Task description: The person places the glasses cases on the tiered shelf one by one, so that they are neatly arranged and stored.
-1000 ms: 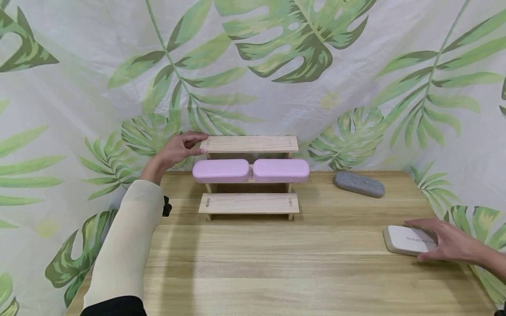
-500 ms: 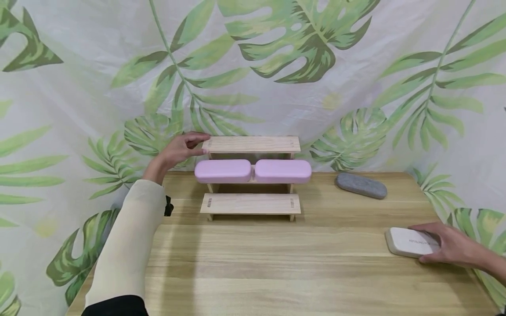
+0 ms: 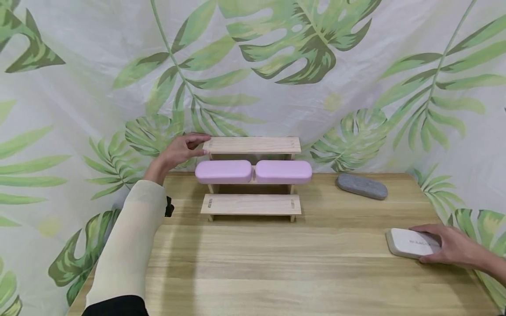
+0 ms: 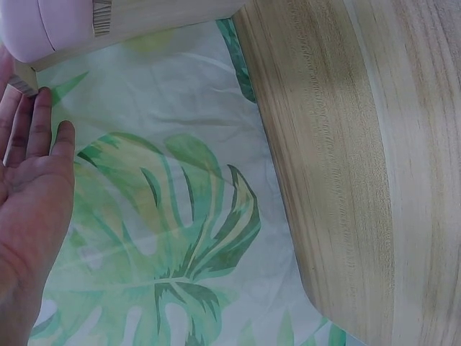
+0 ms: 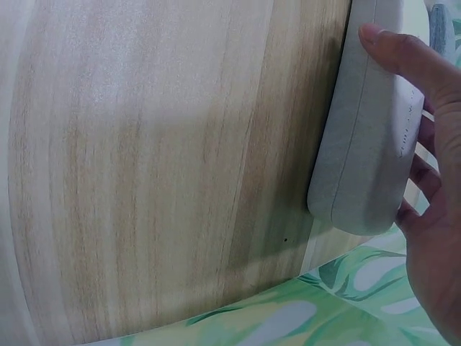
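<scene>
My left hand is at the left end of a three-step wooden display rack, its thumb in front of the top board and its fingers at the end and behind. Its fingers reach up to the board's end in the left wrist view. Two pink glasses cases lie side by side on the middle step. At the table's right, my right hand grips a whitish glasses case with faint lettering, thumb on the near side and fingers on the far side. The lower step bears nothing.
A dark grey glasses case lies at the back right of the wooden table. A leaf-patterned cloth hangs close behind the rack and continues past the table's sides.
The whole head view has shifted slightly. Both hands keep their hold, and the cases and rack stay where they were.
</scene>
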{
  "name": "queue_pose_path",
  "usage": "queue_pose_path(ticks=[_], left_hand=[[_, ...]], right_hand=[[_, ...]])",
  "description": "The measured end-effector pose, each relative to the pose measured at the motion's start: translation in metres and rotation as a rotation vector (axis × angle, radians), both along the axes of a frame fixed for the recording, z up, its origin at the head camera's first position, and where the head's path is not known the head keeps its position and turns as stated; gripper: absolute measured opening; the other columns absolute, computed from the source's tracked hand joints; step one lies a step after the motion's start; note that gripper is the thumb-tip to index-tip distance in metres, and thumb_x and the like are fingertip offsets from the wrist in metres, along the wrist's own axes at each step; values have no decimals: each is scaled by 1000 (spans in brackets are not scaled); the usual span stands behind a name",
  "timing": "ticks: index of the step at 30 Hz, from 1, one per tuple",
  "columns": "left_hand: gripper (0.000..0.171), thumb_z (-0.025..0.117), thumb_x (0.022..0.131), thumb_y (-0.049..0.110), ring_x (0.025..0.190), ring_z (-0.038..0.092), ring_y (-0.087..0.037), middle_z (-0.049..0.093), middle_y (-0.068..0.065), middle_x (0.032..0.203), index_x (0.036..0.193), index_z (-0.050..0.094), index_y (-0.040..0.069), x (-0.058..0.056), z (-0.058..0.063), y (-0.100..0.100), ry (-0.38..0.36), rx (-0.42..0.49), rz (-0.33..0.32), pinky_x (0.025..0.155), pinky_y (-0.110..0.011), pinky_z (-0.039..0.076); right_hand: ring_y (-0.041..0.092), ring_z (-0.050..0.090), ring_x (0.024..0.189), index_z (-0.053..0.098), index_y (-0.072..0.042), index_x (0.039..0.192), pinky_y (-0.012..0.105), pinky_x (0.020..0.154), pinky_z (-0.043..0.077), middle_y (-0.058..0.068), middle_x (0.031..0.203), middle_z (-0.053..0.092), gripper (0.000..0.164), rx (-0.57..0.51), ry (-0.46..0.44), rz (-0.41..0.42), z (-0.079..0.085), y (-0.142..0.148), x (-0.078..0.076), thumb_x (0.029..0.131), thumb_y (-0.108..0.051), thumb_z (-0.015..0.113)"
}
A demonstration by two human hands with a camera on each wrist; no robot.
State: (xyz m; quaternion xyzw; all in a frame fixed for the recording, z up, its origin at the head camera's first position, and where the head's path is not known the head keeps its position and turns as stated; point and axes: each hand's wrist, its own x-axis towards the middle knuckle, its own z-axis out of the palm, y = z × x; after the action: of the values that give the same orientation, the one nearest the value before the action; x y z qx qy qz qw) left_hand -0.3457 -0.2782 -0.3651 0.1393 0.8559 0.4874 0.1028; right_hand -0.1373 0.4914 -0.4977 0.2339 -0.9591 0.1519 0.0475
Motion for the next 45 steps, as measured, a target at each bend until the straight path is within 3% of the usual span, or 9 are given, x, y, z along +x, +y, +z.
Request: queue_pose_path(ticks=[16,25,38,45], left_hand=[[55,72,103,12,158,32,-33,39,-14,165,155,54,5,4,3,3,-5,-12,0,127,-52,33],[55,72,102,11,158,32,-32,40,-14,164,154,55,6,2,1,3,-6,-5,-1,126,-51,34],[55,73,102,11,158,32,-32,39,-14,165,155,55,5,3,1,3,-6,-7,2,127,-50,33],[56,74,102,12,158,32,-33,39,-14,165,155,55,6,2,2,0,-1,-17,0,127,-51,34]], right_hand=[[0,64,93,78,-11,115,18,68,48,11,104,78,77,-14,88,-1,1,-6,3,49,-38,107],[1,63,90,77,-11,117,23,65,50,9,107,78,76,-2,45,-32,9,-21,0,55,-43,106],[3,66,90,77,-13,118,19,68,50,6,105,79,76,-35,146,39,16,-42,-9,53,-38,106],[7,67,90,77,-13,118,27,68,54,7,105,79,75,-33,151,36,22,-50,-14,52,-38,106]])
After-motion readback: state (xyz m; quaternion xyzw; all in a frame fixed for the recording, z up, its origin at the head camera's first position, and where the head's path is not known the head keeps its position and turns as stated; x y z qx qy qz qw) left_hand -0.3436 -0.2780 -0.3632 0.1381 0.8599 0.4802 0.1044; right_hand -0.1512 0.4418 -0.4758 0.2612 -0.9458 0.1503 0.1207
